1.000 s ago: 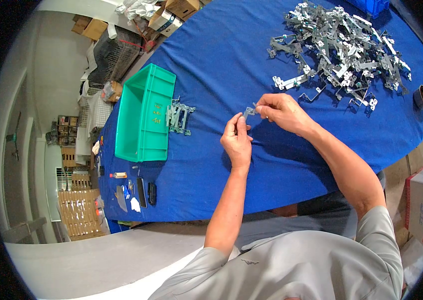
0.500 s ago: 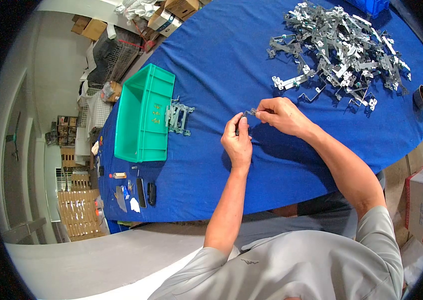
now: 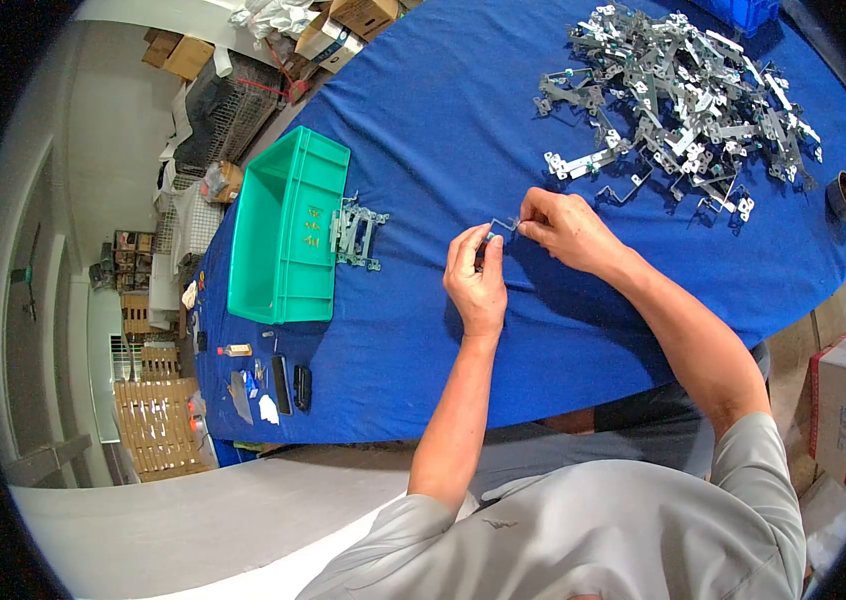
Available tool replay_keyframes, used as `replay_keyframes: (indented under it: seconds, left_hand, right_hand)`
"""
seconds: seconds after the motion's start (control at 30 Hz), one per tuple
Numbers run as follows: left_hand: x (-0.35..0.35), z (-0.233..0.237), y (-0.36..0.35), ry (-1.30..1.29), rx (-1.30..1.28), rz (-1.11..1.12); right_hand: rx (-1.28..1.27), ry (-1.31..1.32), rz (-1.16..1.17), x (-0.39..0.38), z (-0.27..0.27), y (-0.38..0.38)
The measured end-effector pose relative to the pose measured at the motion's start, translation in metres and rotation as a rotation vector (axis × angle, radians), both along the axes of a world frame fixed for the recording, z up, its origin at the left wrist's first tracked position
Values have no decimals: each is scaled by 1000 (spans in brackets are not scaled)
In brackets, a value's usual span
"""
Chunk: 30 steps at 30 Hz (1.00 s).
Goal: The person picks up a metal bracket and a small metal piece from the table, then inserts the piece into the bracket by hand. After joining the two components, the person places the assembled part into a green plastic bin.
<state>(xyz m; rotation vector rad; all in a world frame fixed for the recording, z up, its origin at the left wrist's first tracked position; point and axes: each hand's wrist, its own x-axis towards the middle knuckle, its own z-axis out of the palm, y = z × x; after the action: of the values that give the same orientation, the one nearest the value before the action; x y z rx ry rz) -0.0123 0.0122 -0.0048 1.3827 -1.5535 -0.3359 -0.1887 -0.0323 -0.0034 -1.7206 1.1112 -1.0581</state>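
Pinching small bent silver metal bracket (image 3: 501,226) in left hand (image 3: 475,282) and right hand (image 3: 563,228) grips, near front edge of blue counter (image 3: 423,130).

Bright, even light; fisheye-warped edges.

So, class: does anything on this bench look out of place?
Slightly: a small bracket stack lies on the cloth beside the green crate, not inside it, and the far bracket heap is a loose tangle. Nothing looks damaged.
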Motion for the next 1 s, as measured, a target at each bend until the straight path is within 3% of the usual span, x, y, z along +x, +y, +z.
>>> replay_keyframes:
  seconds: [0.13,0.23,0.33,0.4,0.5,0.57,0.7,0.93,1.0]
  left_hand:
    - [-2,2,1,-14,10,-13]
    - [-1,0,0,-39,-8,-40]
    - [0,-2,0,-80,-31,-68]
    - [3,-8,-5,-162,-108,-97]
    - [2,-3,2,135,275,51]
    - [2,-7,0,272,232,48]
    - [5,-11,-2,299,206,32]
    - [4,-9,1,226,204,31]
    - [4,-7,0,171,137,32]
  right_hand:
    - [39,-111,26,4,-2,0]
    - [105,62,123,-4,5,-4]
    - [-204,51,5,-1,-3,-4]
    - [-158,-76,-57,1,-2,-6]
    - [54,-196,-30,-1,9,-4]
    - [259,-220,96,-3,14,-2]
    - [90,-63,156,0,8,0]
    - [90,-8,107,-1,12,1]
    - [-21,50,56,-2,9,1]
